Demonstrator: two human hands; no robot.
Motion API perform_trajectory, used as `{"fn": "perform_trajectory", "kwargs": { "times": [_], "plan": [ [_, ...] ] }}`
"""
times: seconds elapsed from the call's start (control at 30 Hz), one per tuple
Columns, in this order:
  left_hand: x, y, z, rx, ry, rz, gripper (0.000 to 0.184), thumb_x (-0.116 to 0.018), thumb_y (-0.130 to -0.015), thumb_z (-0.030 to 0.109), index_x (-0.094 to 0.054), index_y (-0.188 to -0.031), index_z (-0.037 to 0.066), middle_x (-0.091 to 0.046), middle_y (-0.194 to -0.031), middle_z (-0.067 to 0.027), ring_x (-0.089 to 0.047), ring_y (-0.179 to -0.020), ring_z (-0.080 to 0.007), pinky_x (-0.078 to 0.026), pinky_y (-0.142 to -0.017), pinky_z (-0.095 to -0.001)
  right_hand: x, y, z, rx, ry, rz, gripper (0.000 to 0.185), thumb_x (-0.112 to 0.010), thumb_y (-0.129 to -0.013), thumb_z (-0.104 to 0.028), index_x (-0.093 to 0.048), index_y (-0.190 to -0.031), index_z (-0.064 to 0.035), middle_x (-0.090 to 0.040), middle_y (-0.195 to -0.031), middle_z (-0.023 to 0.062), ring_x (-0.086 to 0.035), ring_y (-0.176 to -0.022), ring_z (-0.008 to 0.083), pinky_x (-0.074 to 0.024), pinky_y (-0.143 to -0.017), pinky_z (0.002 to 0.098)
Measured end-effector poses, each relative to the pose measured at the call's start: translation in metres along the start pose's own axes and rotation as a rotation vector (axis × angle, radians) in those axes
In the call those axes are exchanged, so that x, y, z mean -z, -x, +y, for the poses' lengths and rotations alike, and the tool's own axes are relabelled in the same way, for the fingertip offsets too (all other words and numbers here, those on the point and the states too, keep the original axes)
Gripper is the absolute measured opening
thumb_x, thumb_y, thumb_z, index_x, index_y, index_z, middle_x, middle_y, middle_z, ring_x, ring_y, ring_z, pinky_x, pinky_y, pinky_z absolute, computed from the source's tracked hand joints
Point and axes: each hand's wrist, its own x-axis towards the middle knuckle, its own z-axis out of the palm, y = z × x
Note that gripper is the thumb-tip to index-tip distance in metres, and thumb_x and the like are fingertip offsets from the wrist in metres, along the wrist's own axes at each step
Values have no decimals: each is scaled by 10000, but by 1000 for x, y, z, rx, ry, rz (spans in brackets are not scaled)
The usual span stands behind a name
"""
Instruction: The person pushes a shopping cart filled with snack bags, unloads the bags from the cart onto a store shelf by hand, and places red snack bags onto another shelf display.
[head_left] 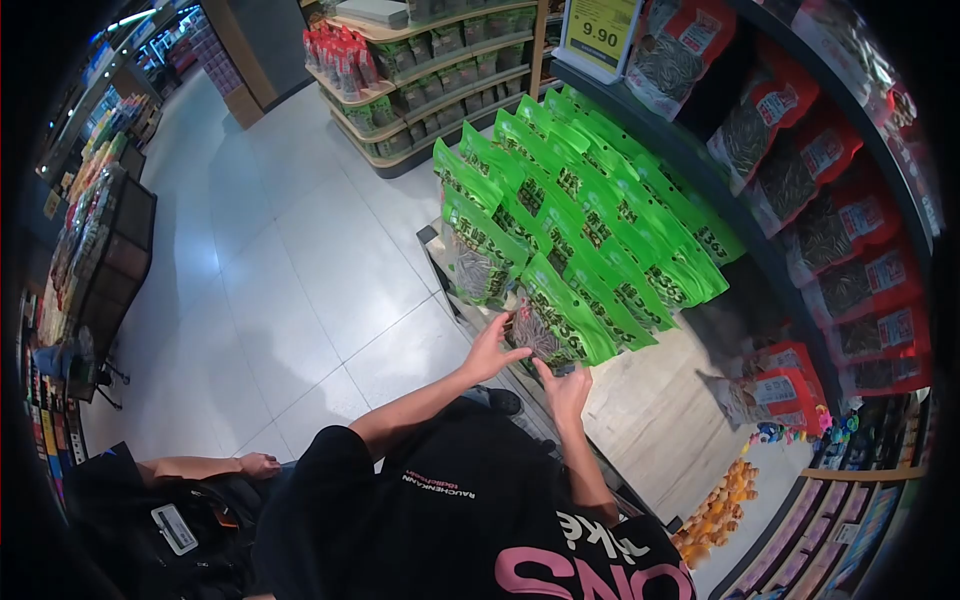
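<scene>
A green bag of what look like sunflower seeds (pixel 540 332) stands at the front of the rows, its clear lower part showing dark striped contents. My left hand (pixel 488 352) grips the lower left side of this bag, thumb in front. At its lower right, my right hand (pixel 566 388) pinches the bottom edge, with some fingers hidden by the bag. Just behind and to the left stands another green bag (pixel 480 262). Several rows of matching green bags (pixel 585 215) stretch back from there.
A pale wooden display surface (pixel 650 400) lies right of my hands. Red bags (pixel 845 230) fill the right shelf, near a yellow price sign (pixel 600 35). Another person's hand (pixel 260 465) shows at lower left. Tiled floor (pixel 300 270) runs along the left, with a stocked shelf (pixel 430 80) beyond.
</scene>
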Motion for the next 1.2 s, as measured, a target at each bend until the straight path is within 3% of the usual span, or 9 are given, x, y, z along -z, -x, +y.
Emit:
{"fn": "perform_trajectory", "kwargs": {
  "times": [0.33, 0.9, 1.0, 1.2],
  "plan": [
    [-4, 0, -7, 17, 65, 3, 880, -833, -760, 304, -342, -1419, -11, -514, -1339, -218, -544, -1214, -296, -445, -1017, -396, -1, 4, -2, -26, -40, 36, 463, -877, -676, -184, -640, -977, 75, -671, -895, 233, -647, -825, 414, -506, -720, 431],
    [-5, 1, -14, -41, 24, -12, 812, -847, -739, 248, -405, -1359, -33, -557, -1304, -202, -563, -1203, -298, -439, -1030, -390, -6, 13, 5, -117, -39, 39, 458, -858, -699, -187, -620, -1002, 61, -668, -837, 221, -657, -773, 385, -508, -682, 416],
    [-4, 0, -10, -33, -38, -26, 776, -828, -773, 198, -382, -1371, -15, -563, -1296, -161, -560, -1193, -231, -444, -1021, -373, -8, 14, 5, -114, -43, 45, 442, -853, -706, -185, -623, -993, 60, -668, -825, 220, -655, -758, 383, -507, -672, 414],
    [-1, -5, -9, -60, 37, -42, 753, -816, -783, 160, -379, -1367, -23, -559, -1296, -168, -563, -1186, -233, -442, -1022, -369, -14, 13, 10, -119, -3, 33, 440, -849, -712, -182, -619, -1003, 56, -665, -824, 220, -650, -761, 391, -505, -668, 417]
  ]
}}
